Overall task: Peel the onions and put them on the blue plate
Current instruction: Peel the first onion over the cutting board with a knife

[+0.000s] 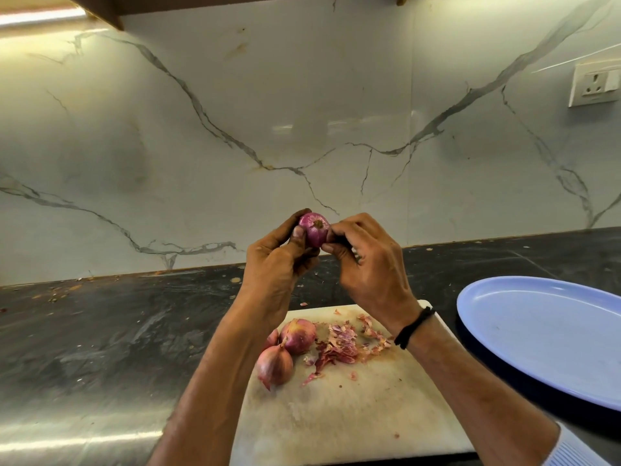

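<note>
The left hand (275, 260) cups a purple onion (315, 232) in curled fingers while the right hand (366, 264) pinches its side, both raised above the cutting board (353, 415). Two unpeeled onions (285, 351) lie there beside loose skins (346, 341) (papery, pink), and the blue plate (537, 334) sits to the right on the dark counter (117, 331).

Only one cam here, head-worn wide-angle, looking forward and a bit down over the counter (100, 331) at the marble wall (302, 112). Pretty close in: forearms (215, 381) poke in at 6 o'clock, left hand (279, 260) and right hand (366, 264) meet on the onion (316, 230) near centre. The blue plate (537, 338) gets clipped at 4 o'clock.
</note>
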A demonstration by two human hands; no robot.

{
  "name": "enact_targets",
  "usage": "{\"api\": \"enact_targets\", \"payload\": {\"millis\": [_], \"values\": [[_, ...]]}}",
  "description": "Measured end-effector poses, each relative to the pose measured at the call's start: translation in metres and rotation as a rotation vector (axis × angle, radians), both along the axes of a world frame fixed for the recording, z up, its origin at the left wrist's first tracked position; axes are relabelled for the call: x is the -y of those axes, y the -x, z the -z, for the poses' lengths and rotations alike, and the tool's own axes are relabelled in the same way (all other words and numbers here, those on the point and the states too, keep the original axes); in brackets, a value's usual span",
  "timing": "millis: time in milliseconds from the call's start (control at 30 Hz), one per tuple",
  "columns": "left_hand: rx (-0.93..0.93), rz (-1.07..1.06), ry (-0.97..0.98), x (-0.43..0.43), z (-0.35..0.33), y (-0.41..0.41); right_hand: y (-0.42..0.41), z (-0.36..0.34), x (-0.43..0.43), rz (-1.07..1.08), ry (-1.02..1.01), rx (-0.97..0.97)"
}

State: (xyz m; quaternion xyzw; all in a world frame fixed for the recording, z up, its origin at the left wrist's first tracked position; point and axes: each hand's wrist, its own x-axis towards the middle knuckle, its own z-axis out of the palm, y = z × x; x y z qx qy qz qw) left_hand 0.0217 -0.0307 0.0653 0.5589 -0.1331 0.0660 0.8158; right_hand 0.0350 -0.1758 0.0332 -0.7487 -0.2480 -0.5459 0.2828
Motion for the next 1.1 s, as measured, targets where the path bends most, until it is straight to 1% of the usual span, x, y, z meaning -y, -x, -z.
{"api": "enact_targets", "payload": {"millis": [100, 300, 433, 533, 600, 700, 800, 867, 967, 1067, 1100], "values": [[-0.014, -0.001, 0.032, 0.0, 0.0, -0.001, -0.001, 0.001, 0.001, 0.033, -0.018, -0.016], [-0.056, -0.026, 0.077, -0.002, -0.001, -0.001, -0.003, -0.003, 0.011, 0.068, -0.175, -0.054], [-0.082, -0.013, 0.074, -0.002, 0.0, -0.002, 0.0, -0.005, 0.014, 0.005, -0.225, -0.09], [-0.08, -0.005, 0.06, -0.002, 0.001, -0.002, 0.002, -0.008, 0.011, -0.03, -0.188, -0.141], [-0.059, -0.001, 0.037, -0.002, 0.002, -0.003, 0.001, -0.008, 0.008, -0.081, -0.201, -0.172], [0.012, 0.002, -0.051, -0.001, 0.005, -0.002, 0.001, -0.008, 0.006, -0.208, -0.305, -0.243], [0.107, -0.009, -0.174, 0.001, 0.008, 0.0, 0.001, -0.009, 0.004, -0.261, -0.375, -0.237], [0.193, -0.043, -0.288, 0.0, 0.01, -0.001, 0.001, -0.011, 0.005, -0.274, -0.375, -0.224], [0.321, -0.129, -0.455, -0.002, 0.01, -0.001, -0.001, -0.009, 0.003, -0.2, -0.313, -0.199], [0.379, -0.149, -0.531, -0.001, 0.011, 0.0, -0.001, 0.0, -0.002, -0.039, -0.211, -0.176], [0.379, -0.147, -0.548, 0.0, 0.013, 0.0, 0.0, 0.001, -0.003, -0.012, -0.215, -0.186]]}}
